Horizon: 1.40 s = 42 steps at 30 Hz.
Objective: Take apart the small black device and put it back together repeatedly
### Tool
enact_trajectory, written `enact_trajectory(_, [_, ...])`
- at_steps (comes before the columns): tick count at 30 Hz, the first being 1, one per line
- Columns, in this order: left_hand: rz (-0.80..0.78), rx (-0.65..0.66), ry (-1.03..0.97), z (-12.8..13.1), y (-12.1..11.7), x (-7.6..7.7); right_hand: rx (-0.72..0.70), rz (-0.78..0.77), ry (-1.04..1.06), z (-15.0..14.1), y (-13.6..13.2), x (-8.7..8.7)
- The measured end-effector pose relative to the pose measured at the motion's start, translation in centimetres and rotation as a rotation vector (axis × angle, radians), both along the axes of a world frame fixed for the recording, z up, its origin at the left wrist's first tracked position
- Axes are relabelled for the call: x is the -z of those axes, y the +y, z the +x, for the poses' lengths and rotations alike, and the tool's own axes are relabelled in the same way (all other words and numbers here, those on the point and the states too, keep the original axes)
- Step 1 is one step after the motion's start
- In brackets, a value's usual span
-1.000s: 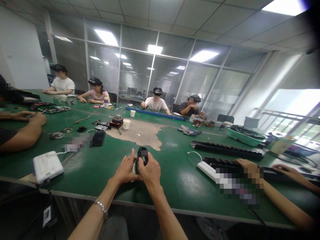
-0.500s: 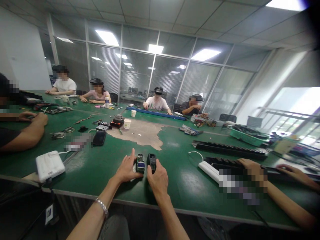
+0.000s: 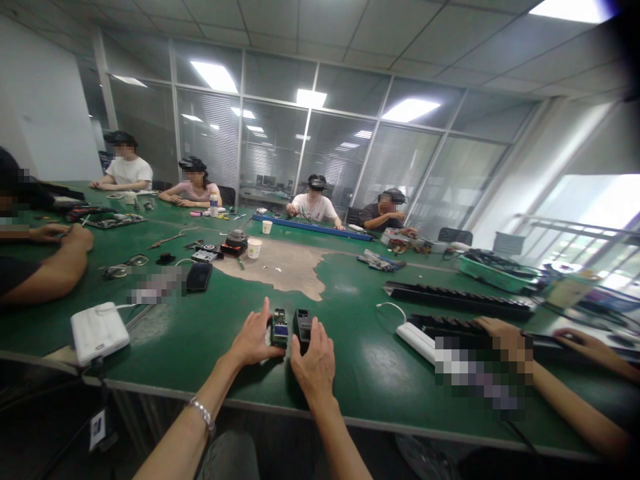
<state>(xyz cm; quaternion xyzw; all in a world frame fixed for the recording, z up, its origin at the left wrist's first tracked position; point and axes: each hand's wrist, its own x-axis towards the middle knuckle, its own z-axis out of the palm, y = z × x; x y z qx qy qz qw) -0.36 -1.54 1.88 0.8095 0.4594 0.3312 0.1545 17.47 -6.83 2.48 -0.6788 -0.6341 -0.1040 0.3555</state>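
One circuit board (image 3: 280, 331) with a small blue part stands upright, or nearly so, above the near side of the green table (image 3: 367, 393). I have my left hand (image 3: 251, 340) curved half open around its left side, index finger pointing up and thumb at the near end, holding it. Just right of the circuit board, and apart from it, is one black housing (image 3: 303, 325). My right hand (image 3: 315, 360) is loosely curled at its near end, thumb on one side and fingertips on the other; I can't tell how firmly they press.

Beyond the circuit board I count two paper cups (image 3: 254, 249) near a bare tan patch, and farther off one long blue bar (image 3: 313, 227). To its left lie one smartphone (image 3: 199, 277) and, nearer me, one white box (image 3: 100, 333). To its right is one white power strip (image 3: 417, 343), partly pixelated, with two black slotted strips (image 3: 457, 300) behind it, one reached by a neighbour's hand (image 3: 503, 337). Farther right of the circuit board are a bunch of gloves (image 3: 380, 261) and one green basket (image 3: 495, 272) filled with dark cables. Four people (image 3: 315, 205) sit beyond it at the far side, and one more person (image 3: 35, 267) works off to its left.
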Motion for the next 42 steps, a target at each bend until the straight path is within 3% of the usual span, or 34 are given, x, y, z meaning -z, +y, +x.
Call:
enact_trajectory(8, [-0.011,0.006,-0.014,0.0,0.2,0.3,-0.072,0.01,0.057,0.5,0.6,1.0])
enact_trajectory(12, [-0.032,0.045,-0.101,-0.3,0.3,0.3,-0.1,0.067,0.196,0.3,0.9,-0.1])
enact_trajectory(16, [-0.134,0.018,-0.464,-1.1,0.8,0.5,-0.152,0.091,0.341,-0.7,0.9,-2.2])
enact_trajectory(20, [-0.165,-0.093,-0.807,-1.9,2.0,1.3,-0.204,0.067,0.312,-2.3,0.7,-3.2])
enact_trajectory(28, [-0.058,-0.143,-0.693,-2.7,2.4,1.8,-0.196,0.023,0.149,-4.1,0.8,-3.3])
enact_trajectory(34, [-0.25,0.068,-0.787,-2.0,1.6,1.2,-0.171,-0.074,0.043,-5.1,0.7,-4.1])
enact_trajectory(37, [-0.29,0.164,-0.636,-2.1,1.3,0.8,-0.155,-0.112,0.005,-5.3,0.4,-3.8])
enact_trajectory(42, [-0.237,0.216,-0.342,-2.0,1.2,0.6,-0.152,-0.153,0.014,-4.6,0.2,-3.5])
